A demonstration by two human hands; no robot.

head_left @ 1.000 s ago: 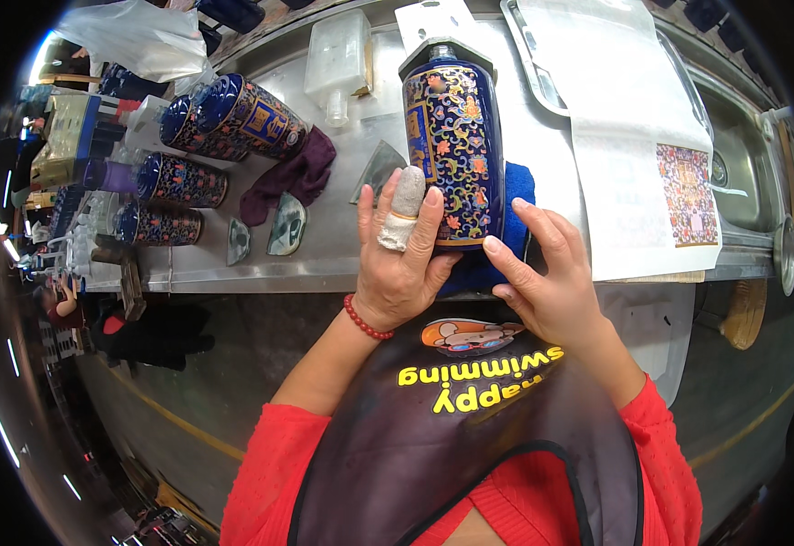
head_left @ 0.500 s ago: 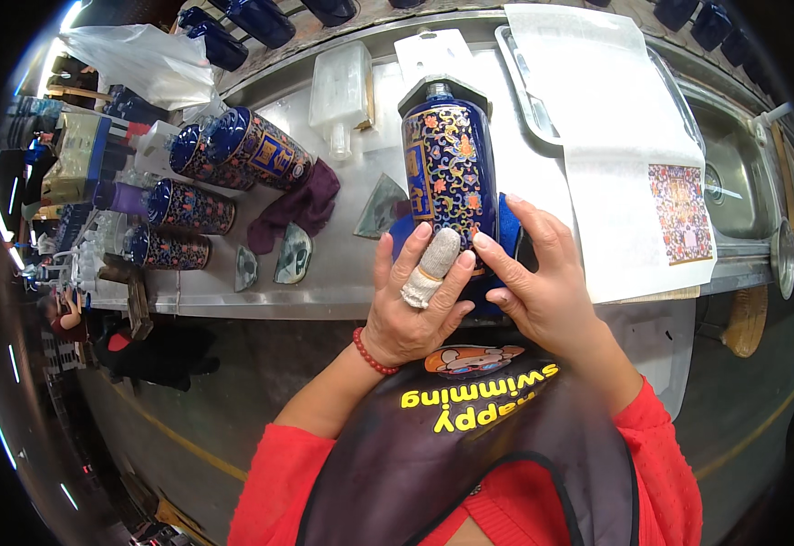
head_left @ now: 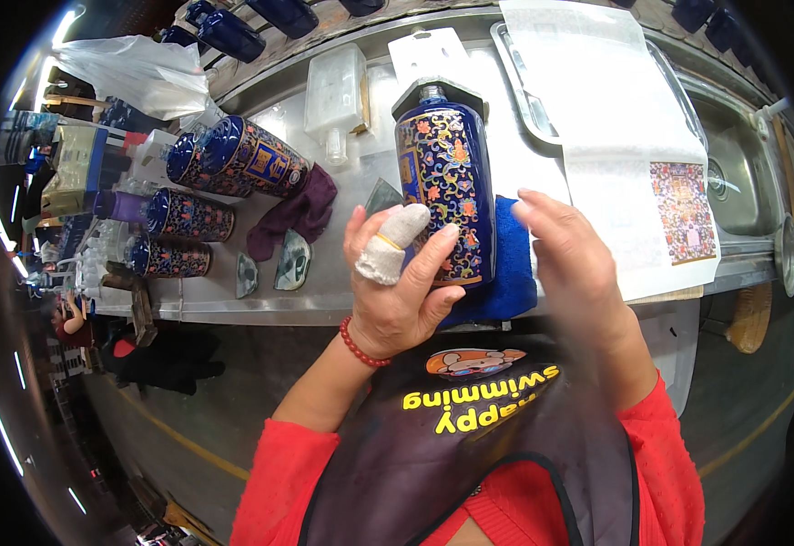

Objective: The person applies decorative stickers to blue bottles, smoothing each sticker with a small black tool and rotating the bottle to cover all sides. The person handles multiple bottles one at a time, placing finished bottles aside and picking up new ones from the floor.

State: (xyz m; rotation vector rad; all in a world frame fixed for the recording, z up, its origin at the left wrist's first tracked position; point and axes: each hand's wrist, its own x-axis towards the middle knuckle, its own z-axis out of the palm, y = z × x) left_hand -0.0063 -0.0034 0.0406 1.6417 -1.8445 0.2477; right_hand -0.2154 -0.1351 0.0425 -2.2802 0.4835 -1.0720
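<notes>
A dark blue bottle (head_left: 449, 196) with a colourful floral and gold pattern lies with its neck pointing away from me, its base over a bright blue cloth (head_left: 513, 273). My left hand (head_left: 397, 282) is at the bottle's lower left, fingers apart, a fingertip against the patterned face or just over it. One of its fingers wears a grey-white fabric cover held by a yellow band. To the right of the bottle, off its surface, my right hand (head_left: 575, 259) is slightly blurred with its fingers stretched out, holding nothing I can see.
White backing paper (head_left: 597, 173) carrying a patterned sheet (head_left: 684, 211) overlies a metal tray (head_left: 529, 100) beside a sink (head_left: 743, 173). On the left are several patterned bottles (head_left: 256, 159), a purple cloth (head_left: 297, 214) and green scraper-like pieces (head_left: 293, 259). A clear block-shaped bottle (head_left: 335, 91) lies behind.
My right hand has come off the bottle and moved right. My left hand has shifted slightly left, its covered finger now tilted. The bottle has turned a little, showing more floral pattern.
</notes>
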